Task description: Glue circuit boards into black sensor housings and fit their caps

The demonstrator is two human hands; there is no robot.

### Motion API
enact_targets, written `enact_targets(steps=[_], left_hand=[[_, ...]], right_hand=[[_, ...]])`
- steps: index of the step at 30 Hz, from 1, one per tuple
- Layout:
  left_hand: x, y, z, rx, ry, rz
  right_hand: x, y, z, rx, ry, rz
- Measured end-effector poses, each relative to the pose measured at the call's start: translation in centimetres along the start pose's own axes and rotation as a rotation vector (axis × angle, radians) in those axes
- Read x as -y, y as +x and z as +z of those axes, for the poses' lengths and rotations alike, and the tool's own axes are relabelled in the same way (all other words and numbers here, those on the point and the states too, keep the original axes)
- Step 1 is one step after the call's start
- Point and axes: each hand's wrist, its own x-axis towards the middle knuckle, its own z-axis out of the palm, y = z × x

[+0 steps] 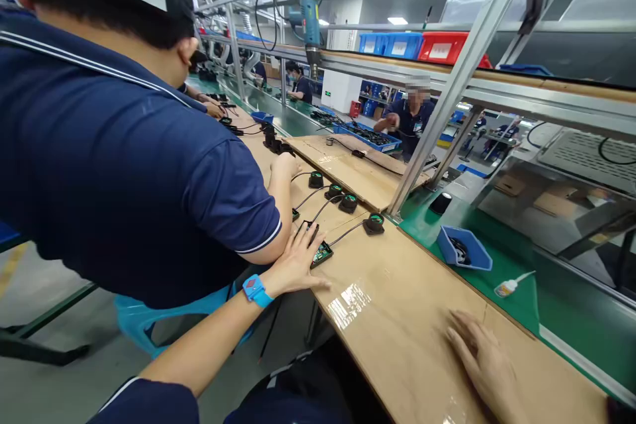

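Note:
My left hand (297, 262), with a blue watch on the wrist, lies with fingers spread on a small black device with a green board (320, 253) at the near edge of the cardboard-covered bench (397, 318). A thin cable runs from that device to a round black part (373, 223). My right hand (484, 361) rests flat on the bare cardboard to the right, fingers stretched out, holding nothing.
A co-worker in a dark blue shirt (114, 159) leans over the bench right beside my left arm. Several more round black parts (332, 191) with cables lie beyond. A blue bin (464, 248) and a white tube (507, 287) sit on the green belt. An electric screwdriver (311, 30) hangs overhead.

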Motion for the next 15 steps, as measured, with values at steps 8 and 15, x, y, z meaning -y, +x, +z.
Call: enact_targets(steps=[8,15], left_hand=[[1.6,-3.7,0.7,-0.158,-0.177,-0.258],[1.3,-10.8,0.3,-0.070,-0.357,-0.321]], right_hand=[[15.2,-7.4,6.5,0.793,0.830,-0.053],[26.5,-6.3,18.8,0.735,1.316,0.434]])
